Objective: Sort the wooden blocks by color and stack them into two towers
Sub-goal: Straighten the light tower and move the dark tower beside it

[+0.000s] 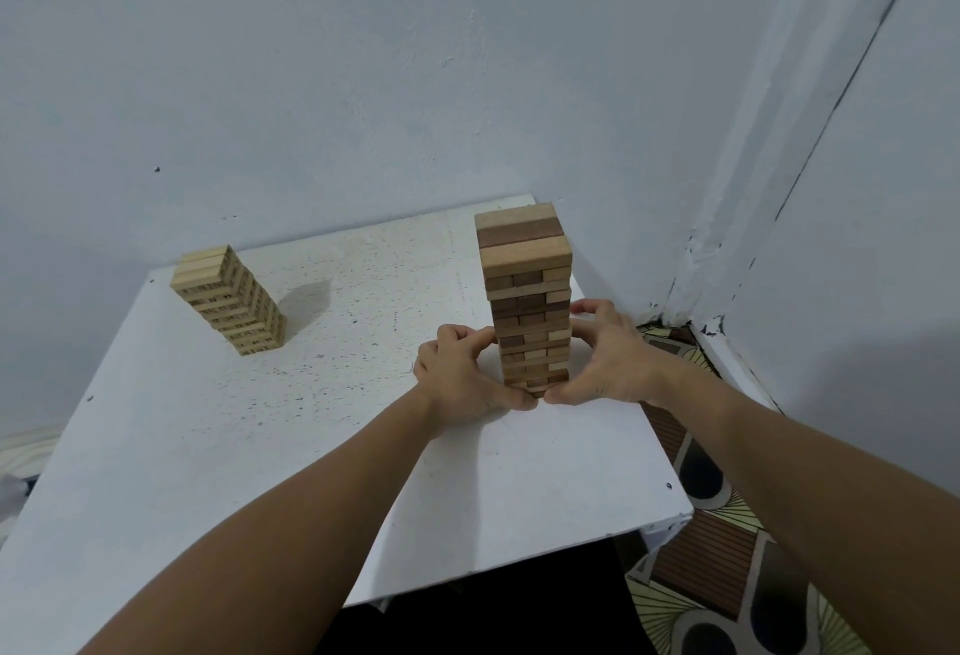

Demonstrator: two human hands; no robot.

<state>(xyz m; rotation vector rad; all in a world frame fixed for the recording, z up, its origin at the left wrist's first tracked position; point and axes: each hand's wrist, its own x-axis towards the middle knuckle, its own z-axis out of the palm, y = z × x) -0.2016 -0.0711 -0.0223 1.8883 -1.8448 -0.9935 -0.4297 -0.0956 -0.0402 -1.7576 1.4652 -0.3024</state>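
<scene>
A tall tower of brown and tan wooden blocks [527,290] stands upright at the right of the white table [260,446]. My left hand [462,373] grips its lower left side with curled fingers, and my right hand [608,363] grips its lower right side. Both thumbs meet at the tower's base in front. A shorter tower of pale wooden blocks [228,298] stands alone at the far left of the table, apart from both hands.
The table sits in a corner of pale blue walls [467,82]. A patterned floor [727,576] shows past the table's right edge, close to the brown tower. A dark gap lies below the table's front edge.
</scene>
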